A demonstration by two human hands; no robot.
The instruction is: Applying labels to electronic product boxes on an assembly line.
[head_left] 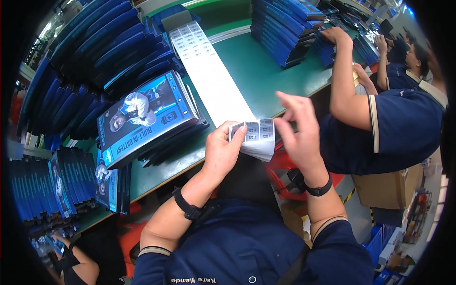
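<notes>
My left hand grips the near end of a long strip of labels, thumb on top. Small printed labels show on the held end, and white backing paper hangs folded below it. The strip runs away across the green table, mostly bare white, with rows of printed labels at its far end. My right hand is raised just right of the held end, thumb and fingers apart, with no label visible in it. Left of the strip lies a pile of flat blue boxes, the top one picturing a person.
Tall stacks of blue boxes fill the left side; another stack stands at the far right of the green table. A co-worker works close on my right. A cardboard box stands below. Another person's arm shows lower left.
</notes>
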